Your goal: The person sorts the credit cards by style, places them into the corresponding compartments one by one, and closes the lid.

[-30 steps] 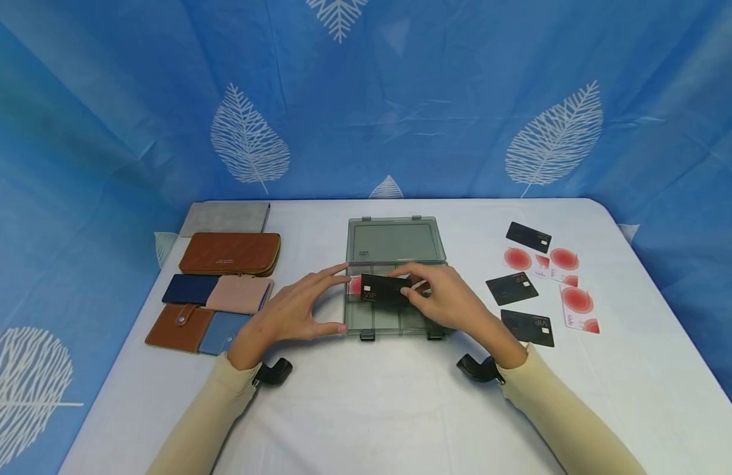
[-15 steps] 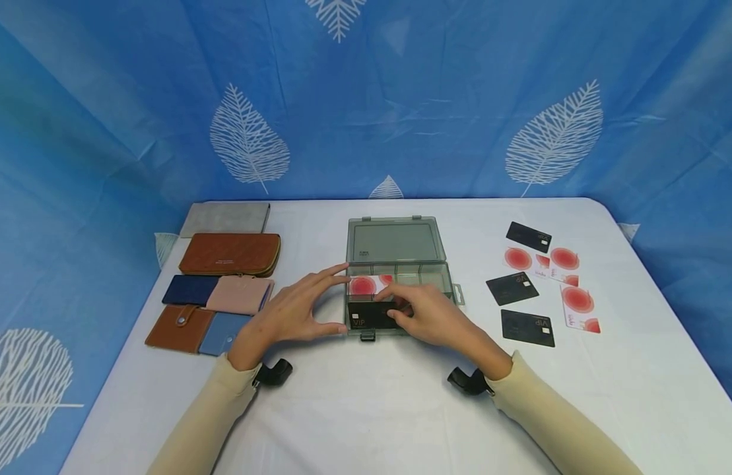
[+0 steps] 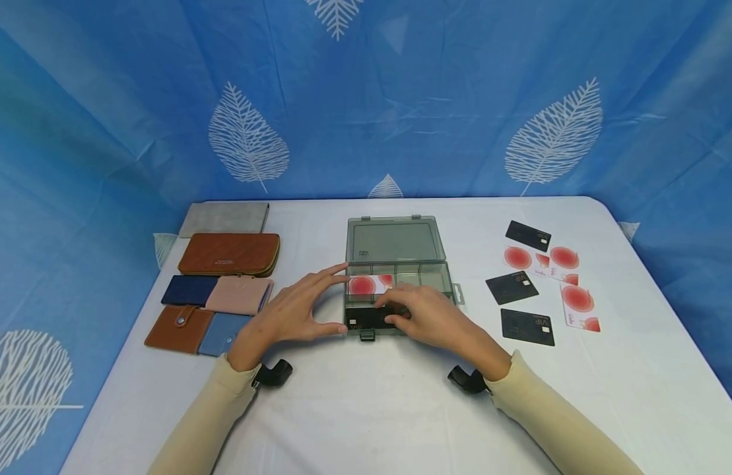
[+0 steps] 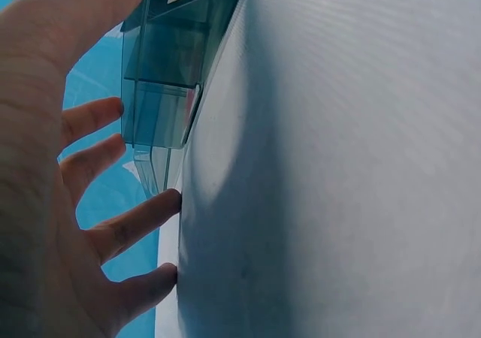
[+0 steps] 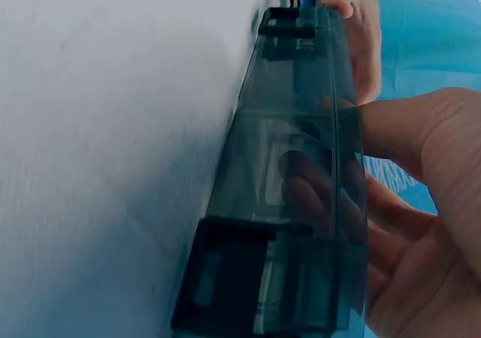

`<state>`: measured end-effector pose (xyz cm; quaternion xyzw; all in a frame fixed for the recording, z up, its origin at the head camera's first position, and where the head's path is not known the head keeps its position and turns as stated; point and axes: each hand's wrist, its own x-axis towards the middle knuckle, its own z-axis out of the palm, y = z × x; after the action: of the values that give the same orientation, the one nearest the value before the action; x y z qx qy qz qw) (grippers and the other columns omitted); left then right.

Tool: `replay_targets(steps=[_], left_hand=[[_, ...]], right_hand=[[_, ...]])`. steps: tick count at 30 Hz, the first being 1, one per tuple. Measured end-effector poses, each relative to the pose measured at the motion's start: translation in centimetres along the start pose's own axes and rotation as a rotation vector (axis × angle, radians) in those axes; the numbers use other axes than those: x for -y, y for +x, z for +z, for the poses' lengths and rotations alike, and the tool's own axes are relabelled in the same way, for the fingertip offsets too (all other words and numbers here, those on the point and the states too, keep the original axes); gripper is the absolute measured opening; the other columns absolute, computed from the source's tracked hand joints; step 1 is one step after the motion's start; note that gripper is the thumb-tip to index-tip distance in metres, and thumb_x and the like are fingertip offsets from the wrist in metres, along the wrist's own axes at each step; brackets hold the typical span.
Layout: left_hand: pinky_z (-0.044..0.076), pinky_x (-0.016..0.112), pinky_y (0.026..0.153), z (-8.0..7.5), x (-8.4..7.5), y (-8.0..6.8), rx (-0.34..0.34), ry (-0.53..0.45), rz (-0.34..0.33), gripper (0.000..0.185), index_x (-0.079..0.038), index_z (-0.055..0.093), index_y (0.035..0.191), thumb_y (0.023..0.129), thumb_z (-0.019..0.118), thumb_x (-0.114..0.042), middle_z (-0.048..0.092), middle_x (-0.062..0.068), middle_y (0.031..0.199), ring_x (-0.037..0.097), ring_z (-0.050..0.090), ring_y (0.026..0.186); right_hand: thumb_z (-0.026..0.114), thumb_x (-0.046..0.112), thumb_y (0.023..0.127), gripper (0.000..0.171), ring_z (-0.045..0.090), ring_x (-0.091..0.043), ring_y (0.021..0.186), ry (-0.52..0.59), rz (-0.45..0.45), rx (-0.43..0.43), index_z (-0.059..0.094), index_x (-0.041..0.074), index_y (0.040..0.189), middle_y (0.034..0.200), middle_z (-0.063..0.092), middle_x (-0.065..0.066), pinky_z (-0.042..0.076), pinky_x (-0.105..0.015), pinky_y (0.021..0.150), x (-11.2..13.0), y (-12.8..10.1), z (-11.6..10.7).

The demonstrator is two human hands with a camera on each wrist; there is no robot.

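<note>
A translucent grey-green divided box (image 3: 395, 241) stands with its lid folded back. My right hand (image 3: 428, 313) pinches the right end of a black VIP card (image 3: 366, 318), low in the front left compartment. Through the wall in the right wrist view, fingertips (image 5: 301, 191) show inside the box. A white card with red circles (image 3: 362, 285) lies in the compartment behind. At the box's left side my left hand (image 3: 291, 310) has its fingers spread, fingertips right at the wall. The left wrist view shows that hand (image 4: 75, 240) holding nothing, beside the box (image 4: 161, 90).
Right of the box lie black cards (image 3: 511, 288) and red-and-white cards (image 3: 579, 307), some overlapping. Several wallets are grouped at the left, among them a brown zip wallet (image 3: 229, 253), a pink one (image 3: 239, 294) and a grey one (image 3: 224, 218).
My right hand has carried the black card left and toward me, from above the box down into its front left compartment, uncovering the red-and-white card. My left hand has stayed still.
</note>
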<state>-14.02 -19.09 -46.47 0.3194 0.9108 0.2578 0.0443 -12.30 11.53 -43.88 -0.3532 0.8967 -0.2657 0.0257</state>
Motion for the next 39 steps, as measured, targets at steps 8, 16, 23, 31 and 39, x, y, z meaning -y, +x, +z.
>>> replay_targets(steps=[8, 16, 23, 31, 39], left_hand=[[0.047, 0.067, 0.11, -0.2, 0.0, 0.0, 0.001, -0.017, -0.008, 0.095, -0.022, 0.048, 0.163, 0.086, 0.085, -0.063, 0.027, -0.005, 0.178, 0.035, 0.043, 0.154], [0.045, 0.069, 0.111, -0.3, 0.0, 0.0, -0.004, -0.031, -0.003, 0.095, -0.023, 0.048, 0.163, 0.085, 0.086, -0.062, 0.028, -0.005, 0.177, 0.036, 0.041, 0.155], [0.046, 0.069, 0.109, -0.4, 0.0, 0.0, -0.001, -0.037, 0.0, 0.094, -0.024, 0.048, 0.164, 0.086, 0.086, -0.061, 0.027, -0.005, 0.178, 0.035, 0.041, 0.155], [0.043, 0.072, 0.111, -0.4, -0.3, 0.0, 0.018, -0.053, 0.002, 0.092, -0.024, 0.045, 0.165, 0.089, 0.082, -0.061, 0.024, -0.003, 0.179, 0.036, 0.037, 0.158], [0.043, 0.07, 0.112, -0.2, -0.6, 0.1, 0.018, -0.037, 0.003, 0.092, -0.023, 0.045, 0.166, 0.089, 0.08, -0.061, 0.024, -0.003, 0.179, 0.034, 0.037, 0.158]], right_hand=[[0.084, 0.019, 0.097, 0.029, 0.065, -0.009, 0.076, -0.111, -0.071, -0.006, 0.08, 0.015, 0.125, 0.117, 0.068, -0.003, 0.054, -0.026, 0.069, 0.1, 0.0, -0.4], [0.076, 0.023, 0.103, 0.024, 0.077, -0.018, 0.097, -0.132, -0.052, 0.018, 0.08, 0.015, 0.126, 0.122, 0.078, -0.002, 0.062, -0.038, 0.08, 0.1, 0.3, -0.5], [0.074, 0.026, 0.104, 0.021, 0.078, -0.016, 0.095, -0.138, -0.042, 0.029, 0.081, 0.017, 0.122, 0.119, 0.08, 0.001, 0.062, -0.037, 0.079, 0.1, 0.3, -0.5], [0.07, 0.027, 0.107, 0.025, 0.076, -0.02, 0.11, -0.096, -0.015, 0.124, 0.079, 0.016, 0.127, 0.126, 0.077, 0.0, 0.061, -0.043, 0.093, 0.0, 0.1, -1.4], [0.067, 0.019, 0.109, 0.03, 0.072, -0.02, 0.117, 0.009, -0.03, 0.204, 0.073, 0.014, 0.138, 0.133, 0.074, -0.002, 0.059, -0.046, 0.097, -1.4, -0.3, -4.8]])
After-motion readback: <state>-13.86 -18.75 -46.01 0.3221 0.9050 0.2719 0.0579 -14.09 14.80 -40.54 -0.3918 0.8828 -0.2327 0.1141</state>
